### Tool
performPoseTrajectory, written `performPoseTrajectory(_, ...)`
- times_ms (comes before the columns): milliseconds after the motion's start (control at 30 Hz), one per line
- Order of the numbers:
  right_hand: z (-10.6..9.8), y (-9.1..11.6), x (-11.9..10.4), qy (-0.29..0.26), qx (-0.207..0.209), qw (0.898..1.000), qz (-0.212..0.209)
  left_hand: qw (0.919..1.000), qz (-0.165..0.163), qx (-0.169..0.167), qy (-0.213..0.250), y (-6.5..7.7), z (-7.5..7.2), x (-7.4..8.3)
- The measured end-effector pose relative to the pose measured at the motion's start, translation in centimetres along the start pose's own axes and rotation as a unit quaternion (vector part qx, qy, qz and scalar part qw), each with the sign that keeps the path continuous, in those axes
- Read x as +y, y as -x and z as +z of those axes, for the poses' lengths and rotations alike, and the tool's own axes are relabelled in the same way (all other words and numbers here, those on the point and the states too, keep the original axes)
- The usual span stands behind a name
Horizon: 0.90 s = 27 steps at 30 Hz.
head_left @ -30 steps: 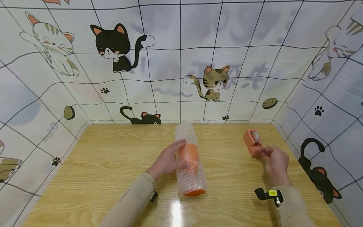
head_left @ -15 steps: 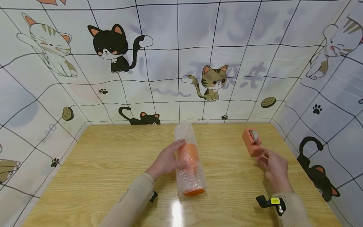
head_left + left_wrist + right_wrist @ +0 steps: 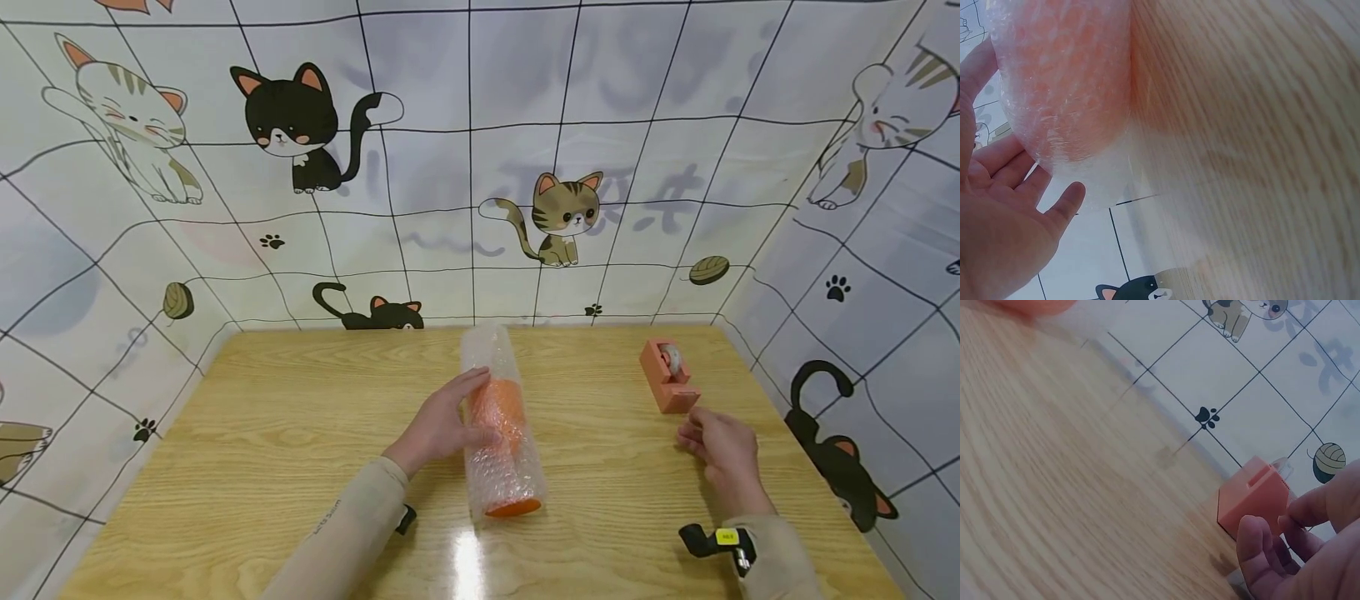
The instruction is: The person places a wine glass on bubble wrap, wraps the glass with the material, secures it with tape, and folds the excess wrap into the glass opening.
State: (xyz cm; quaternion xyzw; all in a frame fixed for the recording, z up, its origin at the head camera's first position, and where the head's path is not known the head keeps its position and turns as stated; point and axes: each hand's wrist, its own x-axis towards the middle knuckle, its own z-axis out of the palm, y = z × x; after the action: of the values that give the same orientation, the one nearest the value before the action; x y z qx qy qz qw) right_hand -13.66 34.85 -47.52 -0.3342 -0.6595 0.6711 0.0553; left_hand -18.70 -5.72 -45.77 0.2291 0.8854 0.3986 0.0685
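Note:
An orange cylinder in bubble wrap (image 3: 501,417) lies lengthwise on the wooden table, its orange end toward me. My left hand (image 3: 441,421) holds it from the left, thumb and forefinger over its upper side. In the left wrist view, fingers (image 3: 1019,169) touch the wrapped side, and the little finger stands off it. A pink tape dispenser (image 3: 666,379) with a clear roll stands at the right. Just in front of its cutter end, my right hand (image 3: 723,454) pinches with thumb and forefinger at the end of the clear tape, which barely shows.
The wooden table (image 3: 315,400) meets a cat-printed tile cloth (image 3: 427,183) at the back and both sides. Loose bubble wrap (image 3: 486,343) runs past the cylinder's far end toward the back edge. Each wrist wears a small dark camera.
My right hand has drawn back from the dispenser's cutter end, toward me, fingers still pinched. The left hand and the wrapped cylinder stay in place.

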Motion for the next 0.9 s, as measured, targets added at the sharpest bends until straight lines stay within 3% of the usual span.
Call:
performPoseTrajectory(200,-0.1,-0.6,0.2,0.045,-0.016,0.998,-0.03,1.0,0.003,0.001,0.002,-0.2,0.1,0.0)
performPoseTrajectory(433,-0.1,-1.2,0.5,0.052,-0.031,0.997,-0.045,1.0,0.004,0.001,-0.005,-0.3,0.2,0.1)
performPoseTrajectory(900,0.8,-2.3,1.5,0.054,0.005,0.995,-0.078,1.0,0.0,0.001,-0.003,0.0,0.1,0.2)
